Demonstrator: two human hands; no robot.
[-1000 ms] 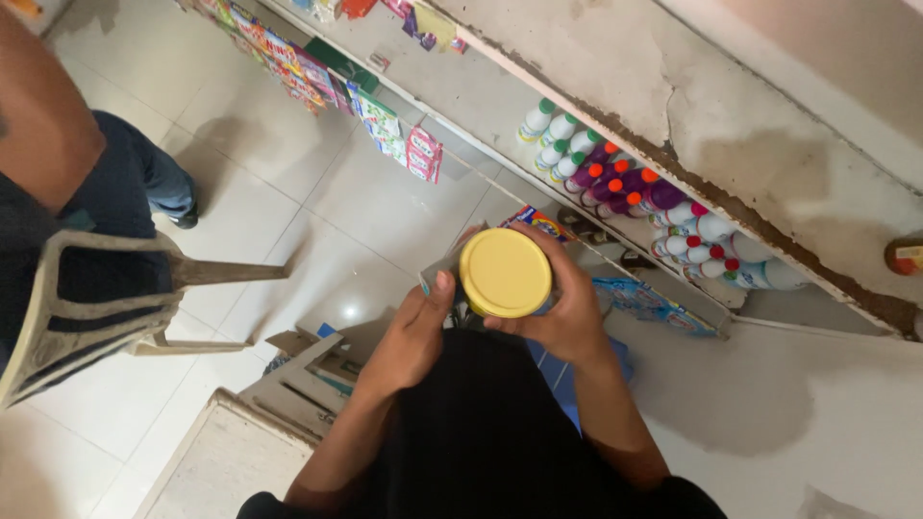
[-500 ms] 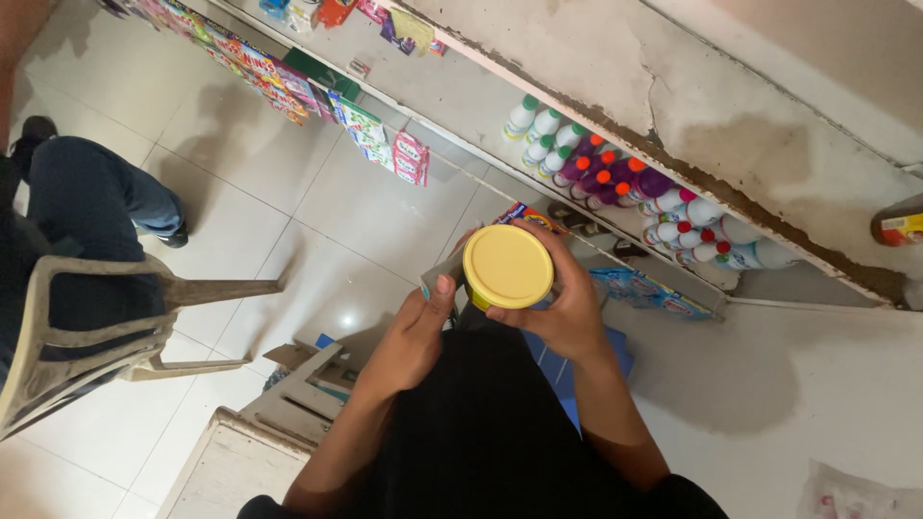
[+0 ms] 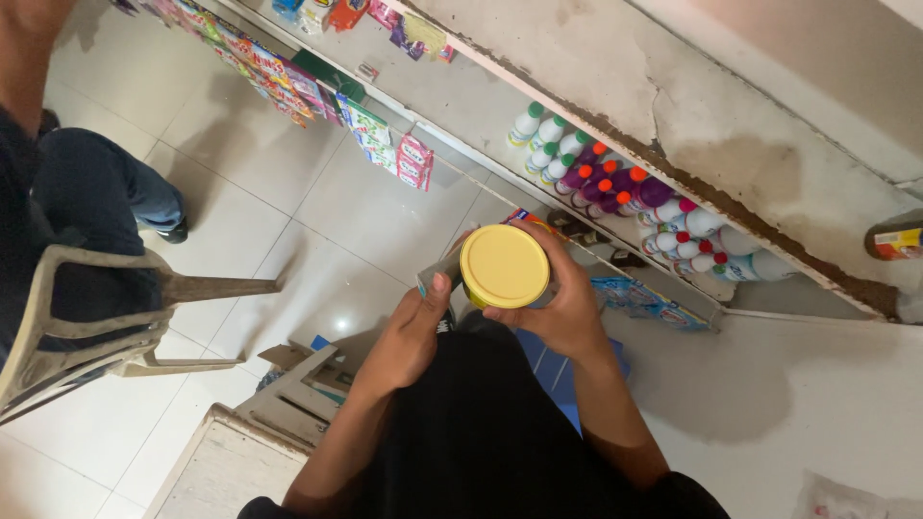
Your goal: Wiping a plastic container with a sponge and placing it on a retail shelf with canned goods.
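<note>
A yellow-lidded jar (image 3: 504, 266) is held at chest height, grasped from its right by the curled fingers of the right hand (image 3: 556, 306). Its left side is gripped by the left hand (image 3: 411, 332), thumb pressed against it. Beyond the jar, capped bottles (image 3: 615, 187) are ranged on a shelf (image 3: 538, 115); left of the jar, a plastic chair (image 3: 87, 317) is seen.
</note>
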